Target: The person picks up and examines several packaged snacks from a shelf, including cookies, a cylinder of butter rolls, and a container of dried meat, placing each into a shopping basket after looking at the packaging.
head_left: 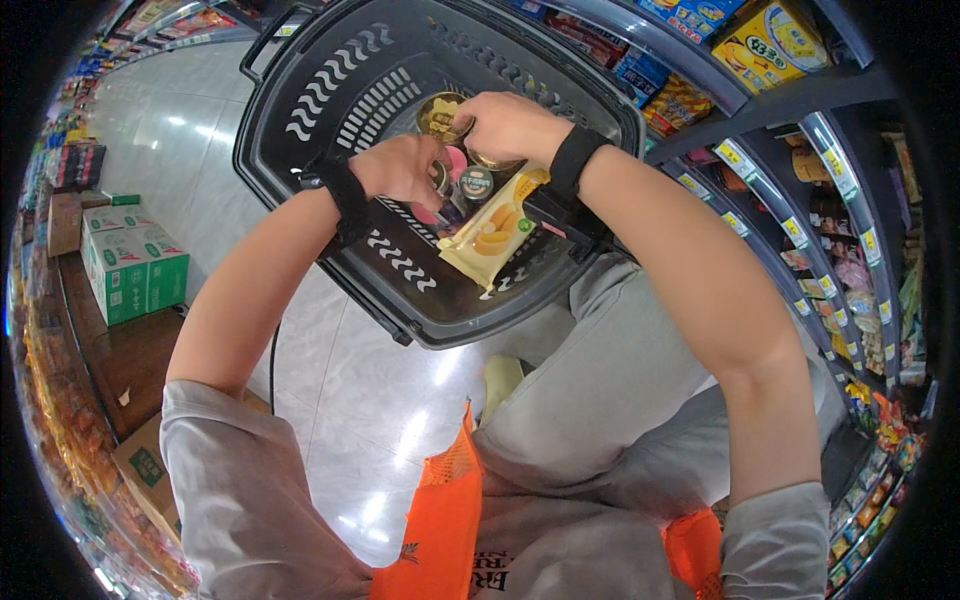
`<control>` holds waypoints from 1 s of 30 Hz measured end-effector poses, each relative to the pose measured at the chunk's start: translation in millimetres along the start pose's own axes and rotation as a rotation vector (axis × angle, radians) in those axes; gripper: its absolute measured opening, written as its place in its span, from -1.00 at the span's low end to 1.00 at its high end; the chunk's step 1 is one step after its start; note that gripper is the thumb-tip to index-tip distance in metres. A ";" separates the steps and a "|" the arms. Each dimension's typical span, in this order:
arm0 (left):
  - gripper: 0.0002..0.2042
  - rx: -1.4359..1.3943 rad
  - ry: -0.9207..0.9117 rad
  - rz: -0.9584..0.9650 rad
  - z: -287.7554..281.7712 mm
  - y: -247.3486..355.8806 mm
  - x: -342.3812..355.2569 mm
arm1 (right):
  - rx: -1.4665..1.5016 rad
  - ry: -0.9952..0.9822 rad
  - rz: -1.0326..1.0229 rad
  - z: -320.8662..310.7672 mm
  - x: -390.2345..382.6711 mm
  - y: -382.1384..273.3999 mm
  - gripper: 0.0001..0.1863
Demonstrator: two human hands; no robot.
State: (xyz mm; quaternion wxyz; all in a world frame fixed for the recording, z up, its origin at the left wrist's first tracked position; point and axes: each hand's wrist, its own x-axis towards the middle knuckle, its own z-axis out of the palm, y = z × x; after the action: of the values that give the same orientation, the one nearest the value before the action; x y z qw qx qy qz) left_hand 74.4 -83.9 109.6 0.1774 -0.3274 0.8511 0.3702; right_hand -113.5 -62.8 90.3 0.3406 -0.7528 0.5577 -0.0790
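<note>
Both hands reach down into a black plastic shopping basket (385, 270). My left hand (400, 168) is closed over small round-lidded containers on the left of the pile; its fingertips are partly hidden. My right hand (508, 130) curls its fingers beside a round gold-lidded container (438, 116), with another gold rim under the palm. What each hand grips cannot be made out. Between them stands a small jar with a dark green lid (476, 183). A yellow snack packet (492, 235) lies slanted across the basket's near right side. Pink-topped items show partly beneath my left hand.
Shelves with packaged snacks (770, 45) and price tags run along the right. Green-and-white cartons (130, 262) stand on a brown surface at the left. My bent leg (600, 370) is close to the basket's near right edge, over a shiny grey floor (345, 400).
</note>
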 end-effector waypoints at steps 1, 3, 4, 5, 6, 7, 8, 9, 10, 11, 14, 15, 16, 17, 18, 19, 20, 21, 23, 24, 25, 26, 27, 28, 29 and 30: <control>-0.47 -0.022 -0.029 -0.011 1.0 -3.3 1.1 | -0.005 -0.006 0.005 -2.3 -0.5 0.1 -0.61; -0.48 -0.016 -0.002 0.010 4.9 -4.9 0.8 | 0.016 -0.058 0.055 -9.1 -5.6 -4.0 -0.61; -0.48 -0.010 0.026 0.035 7.1 -5.9 1.5 | 0.018 -0.056 0.058 -6.1 -5.5 -1.4 -0.61; -0.48 -0.009 0.024 0.036 8.7 -7.3 1.7 | 0.029 -0.074 0.046 -1.4 -5.3 1.5 -0.61; -0.51 -0.069 0.030 0.010 9.3 -8.9 0.5 | 0.039 -0.092 0.032 -0.7 -6.2 1.0 -0.61; -0.53 -0.128 0.036 -0.017 9.8 -10.6 -0.6 | 0.040 -0.090 0.033 -0.9 -6.8 0.9 -0.61; -0.53 -0.127 0.036 -0.017 11.8 -11.9 -2.4 | 0.024 -0.085 -0.002 -0.8 -7.5 0.7 -0.60; -0.55 0.006 0.140 -0.015 14.4 -12.1 -6.3 | 0.008 -0.082 -0.037 -1.5 -8.0 -0.4 -0.59; -0.56 0.138 0.244 -0.013 15.6 -12.4 -9.1 | 0.009 -0.081 -0.038 -2.9 -8.1 -1.2 -0.59; -0.56 0.140 0.243 -0.015 14.5 -16.2 -8.3 | 0.002 -0.118 -0.021 -4.4 -8.1 -1.9 -0.58; -0.49 0.079 0.229 -0.090 7.0 -27.0 -10.4 | 0.025 -0.162 -0.007 -6.5 -8.6 -6.9 -0.58; -0.53 0.041 0.195 -0.049 5.8 -25.8 -10.0 | 0.057 -0.174 0.009 -6.5 -10.6 -4.5 -0.58; -0.56 0.002 0.162 -0.007 4.8 -24.5 -9.5 | 0.056 -0.173 0.009 -6.9 -11.2 -2.6 -0.58; -0.56 0.003 0.163 -0.008 4.9 -22.8 -9.1 | 0.042 -0.170 -0.016 -7.2 -11.5 -1.0 -0.58; -0.56 -0.133 0.090 0.026 6.9 -20.5 -8.6 | 0.031 -0.169 -0.039 -5.9 -11.5 0.7 -0.59; -0.55 -0.268 0.016 0.060 9.3 -18.0 -7.8 | 0.032 -0.171 -0.039 -5.1 -10.5 2.2 -0.59; -0.55 -0.270 0.015 0.060 12.7 -14.7 -5.6 | 0.027 -0.185 -0.035 -4.7 -8.9 3.7 -0.59; -0.55 -0.214 0.007 0.032 14.7 -10.4 -3.2 | 0.020 -0.196 -0.034 -5.3 -7.3 4.1 -0.59; -0.52 -0.154 0.010 0.018 14.7 -4.6 -1.5 | 0.029 -0.179 -0.047 -4.5 -8.2 5.9 -0.59; -0.52 -0.157 0.012 0.013 16.4 -8.1 -2.0 | 0.040 -0.168 -0.061 -2.9 -8.6 4.8 -0.58; -0.51 -0.136 0.016 0.041 17.8 -11.5 -1.8 | 0.039 -0.172 -0.066 -1.7 -7.9 3.4 -0.58; -0.49 -0.115 0.020 0.069 19.6 -15.1 -2.5 | 0.058 -0.190 -0.047 -0.4 -7.1 1.9 -0.58; -0.49 -0.115 0.024 0.064 18.7 -14.3 -2.6 | 0.076 -0.205 -0.030 -1.3 -5.5 0.1 -0.58; -0.48 -0.047 0.043 0.108 18.4 -13.0 -1.4 | 0.075 -0.206 -0.036 -1.8 -5.6 -1.0 -0.58; -0.47 0.022 0.061 0.152 17.5 -12.6 -1.5 | 0.054 -0.202 -0.056 -2.3 -7.1 -1.3 -0.58; -0.47 0.020 0.068 0.144 15.1 -14.5 -2.4 | 0.032 -0.200 -0.078 -2.1 -8.0 -1.3 -0.59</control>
State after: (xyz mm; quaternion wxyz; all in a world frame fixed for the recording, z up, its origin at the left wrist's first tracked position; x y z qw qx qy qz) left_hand 87.0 -79.0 93.5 0.1244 -0.2759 0.8816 0.3623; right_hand -116.4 -56.3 94.8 0.4030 -0.7727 0.4898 -0.0258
